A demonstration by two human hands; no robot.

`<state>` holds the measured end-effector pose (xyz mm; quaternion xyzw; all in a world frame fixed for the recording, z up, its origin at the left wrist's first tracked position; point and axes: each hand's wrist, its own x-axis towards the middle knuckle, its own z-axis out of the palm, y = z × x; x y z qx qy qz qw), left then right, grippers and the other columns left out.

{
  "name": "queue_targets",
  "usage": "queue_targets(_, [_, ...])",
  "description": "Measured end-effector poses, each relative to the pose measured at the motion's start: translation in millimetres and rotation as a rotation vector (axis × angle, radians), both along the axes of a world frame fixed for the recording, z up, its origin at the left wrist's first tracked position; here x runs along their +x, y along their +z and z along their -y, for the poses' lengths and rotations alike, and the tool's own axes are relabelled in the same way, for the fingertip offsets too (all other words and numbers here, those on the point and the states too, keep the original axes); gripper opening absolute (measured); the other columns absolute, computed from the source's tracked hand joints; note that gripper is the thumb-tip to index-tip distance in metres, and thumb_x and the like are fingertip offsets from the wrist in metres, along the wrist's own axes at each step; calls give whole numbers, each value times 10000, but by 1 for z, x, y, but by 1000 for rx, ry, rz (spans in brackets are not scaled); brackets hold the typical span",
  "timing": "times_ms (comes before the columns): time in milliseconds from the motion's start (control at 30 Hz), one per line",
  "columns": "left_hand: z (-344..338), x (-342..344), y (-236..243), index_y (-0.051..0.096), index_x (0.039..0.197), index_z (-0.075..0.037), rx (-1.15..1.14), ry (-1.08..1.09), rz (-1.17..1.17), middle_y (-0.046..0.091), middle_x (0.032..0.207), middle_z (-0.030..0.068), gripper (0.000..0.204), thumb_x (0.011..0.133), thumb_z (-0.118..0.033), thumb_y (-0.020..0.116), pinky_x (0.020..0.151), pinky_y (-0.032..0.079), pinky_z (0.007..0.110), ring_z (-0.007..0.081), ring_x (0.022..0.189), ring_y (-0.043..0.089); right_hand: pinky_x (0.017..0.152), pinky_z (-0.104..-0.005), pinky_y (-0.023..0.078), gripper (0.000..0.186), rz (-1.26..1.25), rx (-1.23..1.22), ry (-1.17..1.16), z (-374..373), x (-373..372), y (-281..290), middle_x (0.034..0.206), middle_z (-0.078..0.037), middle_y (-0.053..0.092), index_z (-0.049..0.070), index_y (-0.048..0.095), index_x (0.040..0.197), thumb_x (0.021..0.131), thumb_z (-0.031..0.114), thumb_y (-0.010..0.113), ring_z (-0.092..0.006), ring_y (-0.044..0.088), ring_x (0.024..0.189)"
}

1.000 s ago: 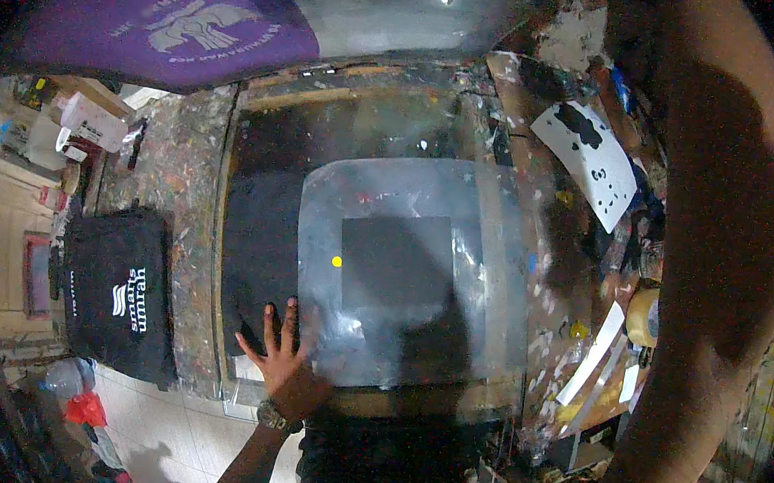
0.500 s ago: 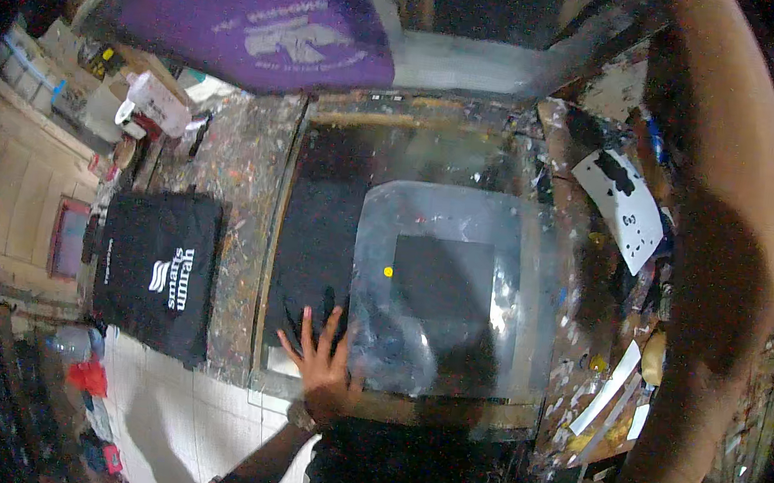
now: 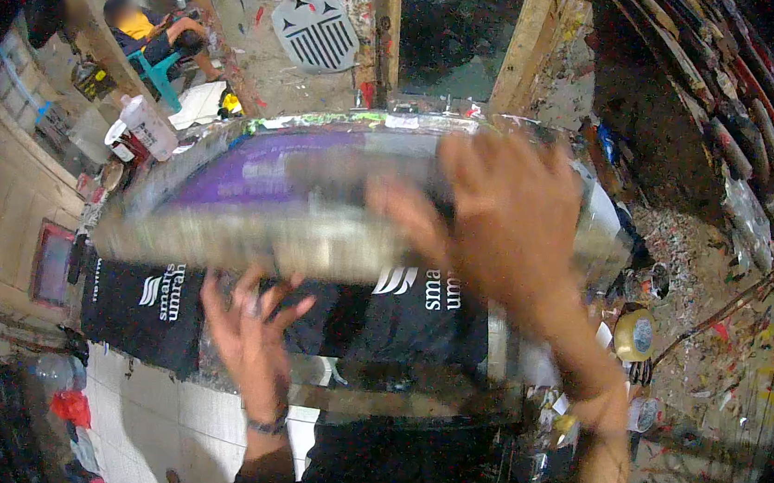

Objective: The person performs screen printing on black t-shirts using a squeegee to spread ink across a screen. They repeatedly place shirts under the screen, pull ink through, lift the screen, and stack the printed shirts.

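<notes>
A purple-meshed screen-printing frame lies tilted and smeared by motion across the worktable. Under its near edge lies black fabric with a white print. My left hand, fingers spread, is just below that edge, over the fabric's left side; whether it touches the frame I cannot tell. My right hand is over the frame's right part, thumb blurred and fingers curled down, their tips hidden. Something dark shows beside its thumb, too blurred to name. Another black printed fabric piece lies at the left.
A white plastic container stands at the far left of the table. A roll of tape is at the right. Beyond, a person sits on a green chair. Several long tools lean at the upper right.
The screen frame has swung down from its raised position over the table. My right hand has come down onto its area. My left hand has moved left. White print now shows on the fabric beneath.
</notes>
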<state>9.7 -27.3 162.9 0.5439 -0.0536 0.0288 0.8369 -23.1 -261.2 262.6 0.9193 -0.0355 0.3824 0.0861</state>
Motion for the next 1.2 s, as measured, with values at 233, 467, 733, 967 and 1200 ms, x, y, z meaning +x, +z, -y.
queue_targets(233, [-83,-48,-141,423,1347,12,476,-118,-491,710,923,152,585,1022,-425,638,744,590,397,270,773,727,809,-466,384,541,-386,396,20,-62,-106,-162,1026,-42,612,119,713,1119,781,534,789,-258,552,950])
queue_targets(467, [-96,-53,-170,497,1328,49,643,-24,-533,686,1104,136,507,1045,-351,627,886,510,344,184,994,639,882,-602,426,527,-545,488,34,-71,-114,-195,1117,-56,646,187,680,1230,828,522,745,-306,586,1022])
queue_targets(733, [-82,-31,-129,489,1330,28,531,-232,-660,695,1019,152,428,1056,-282,596,724,559,327,190,815,701,1036,-592,383,664,-720,405,111,-50,-85,-174,1201,-95,652,110,630,1289,747,440,825,-258,620,1115])
queue_targets(967, [-80,-30,-132,491,1155,17,582,-243,-631,733,852,183,452,1045,-407,599,599,582,340,236,703,734,668,-481,517,437,-977,458,65,-13,-30,-145,753,-129,700,140,635,1149,868,456,745,-346,700,706])
queue_targets(1200, [-92,-28,-156,460,1190,51,567,-342,-602,729,852,213,477,1062,-394,575,604,591,349,249,702,737,847,-497,504,328,-785,294,130,-37,-84,-166,1044,-96,724,147,635,1129,808,191,687,-277,710,945])
